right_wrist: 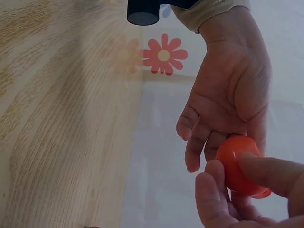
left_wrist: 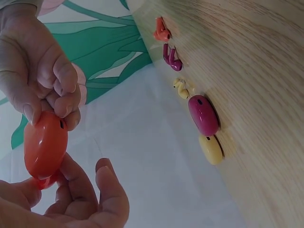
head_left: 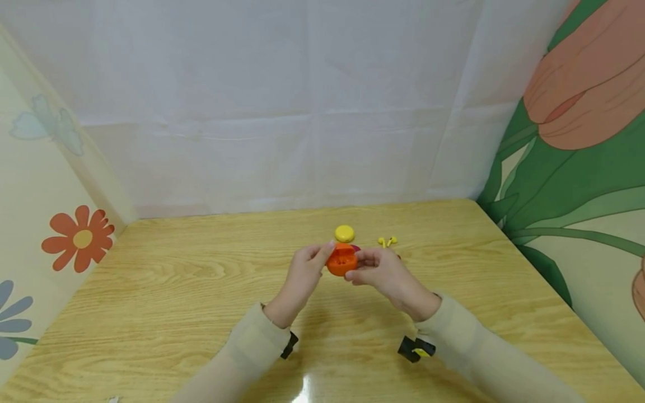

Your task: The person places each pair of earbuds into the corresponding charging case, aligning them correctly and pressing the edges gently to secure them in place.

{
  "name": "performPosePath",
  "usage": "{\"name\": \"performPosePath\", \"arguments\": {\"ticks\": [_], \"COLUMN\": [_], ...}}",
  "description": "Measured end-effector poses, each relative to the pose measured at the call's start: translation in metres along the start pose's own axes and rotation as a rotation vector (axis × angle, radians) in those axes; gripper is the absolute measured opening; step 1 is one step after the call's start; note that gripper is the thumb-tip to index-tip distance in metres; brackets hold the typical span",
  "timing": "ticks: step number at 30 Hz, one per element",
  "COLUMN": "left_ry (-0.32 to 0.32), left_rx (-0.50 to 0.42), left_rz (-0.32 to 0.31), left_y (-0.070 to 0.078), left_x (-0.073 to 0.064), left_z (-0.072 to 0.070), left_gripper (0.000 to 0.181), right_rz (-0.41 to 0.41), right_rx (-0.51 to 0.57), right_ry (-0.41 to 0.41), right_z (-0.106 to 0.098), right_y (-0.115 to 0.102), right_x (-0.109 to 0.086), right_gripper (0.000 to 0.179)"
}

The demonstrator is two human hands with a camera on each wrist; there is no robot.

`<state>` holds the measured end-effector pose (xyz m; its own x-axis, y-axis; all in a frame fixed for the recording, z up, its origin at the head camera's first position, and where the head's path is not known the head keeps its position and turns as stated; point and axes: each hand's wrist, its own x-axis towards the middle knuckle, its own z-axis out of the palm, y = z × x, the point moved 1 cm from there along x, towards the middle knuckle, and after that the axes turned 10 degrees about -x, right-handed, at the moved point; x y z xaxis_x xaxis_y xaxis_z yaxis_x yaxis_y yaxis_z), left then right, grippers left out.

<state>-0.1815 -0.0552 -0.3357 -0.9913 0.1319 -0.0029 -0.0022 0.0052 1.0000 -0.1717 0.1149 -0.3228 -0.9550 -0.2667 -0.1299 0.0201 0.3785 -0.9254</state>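
Both hands at work on an open orange case [head_left: 342,267], held above a table [head_left: 201,313] with a wavy, straw-coloured wood grain. The case is rounded, smooth and glossy; its hinged lid stands raised, and the interior shows small moulded hollows – too small here for their contents to be told. The left hand [head_left: 304,271], at between 8 and 9 o'clock from the case, pinches its lid side between thumb and fingers, the outer fingers apart and loosely bent. The right hand [head_left: 383,276], at between 3 and 4 o'clock, pinches the body between thumb and fingers, the remaining fingers curled close together. At 12 o'clock lies a yellow case [head_left: 345,233], a shiny, closed, pebble-like oval, its contents hidden. Just beside it, between 1 and 2 o'clock and partly screened by the orange one, is a magenta case [left_wrist: 204,115], likewise closed and glossy. Yellow earbuds [head_left: 387,242] lie at 2 o'clock. The left wrist view shows these in a row on the wood with magenta earbuds [left_wrist: 173,58] and orange earbuds [left_wrist: 162,30] – each pair stemmed and polished. A creased white sheet [head_left: 242,112] hangs behind.
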Motion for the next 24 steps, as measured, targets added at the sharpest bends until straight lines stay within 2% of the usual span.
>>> {"name": "performPosePath", "arguments": {"ticks": [5,8,11,14,18,21,24], "left_ry": [0.006,-0.016,-0.074,-0.164,-0.265,-0.278,-0.251], "left_rx": [0.012,0.014,0.034,0.042,-0.009,-0.043,-0.045], "left_rz": [0.006,0.006,-0.002,-0.009,0.004,0.018,0.009], "left_y": [0.001,0.001,0.001,-0.002,-0.004,-0.005,-0.006], "left_x": [0.0,-0.001,-0.002,-0.005,-0.009,-0.01,-0.011], "left_z": [0.0,-0.001,-0.001,-0.001,0.001,0.002,0.004], "left_gripper": [0.045,0.045,0.045,0.044,0.039,0.037,0.034], "right_rz": [-0.009,-0.013,-0.015,-0.031,-0.062,-0.073,-0.075], "right_rx": [-0.023,-0.014,0.002,0.014,0.023,0.027,0.025], "right_ry": [0.005,-0.004,-0.017,-0.025,-0.029,-0.031,-0.033], "right_z": [0.0,-0.001,-0.004,-0.007,-0.01,-0.011,-0.012], "right_y": [0.0,0.001,0.003,0.005,0.006,0.005,0.005], "right_x": [0.0,-0.001,-0.001,-0.001,-0.002,-0.003,-0.005], "right_gripper": [0.03,0.03,0.031,0.031,0.031,0.032,0.033]}}
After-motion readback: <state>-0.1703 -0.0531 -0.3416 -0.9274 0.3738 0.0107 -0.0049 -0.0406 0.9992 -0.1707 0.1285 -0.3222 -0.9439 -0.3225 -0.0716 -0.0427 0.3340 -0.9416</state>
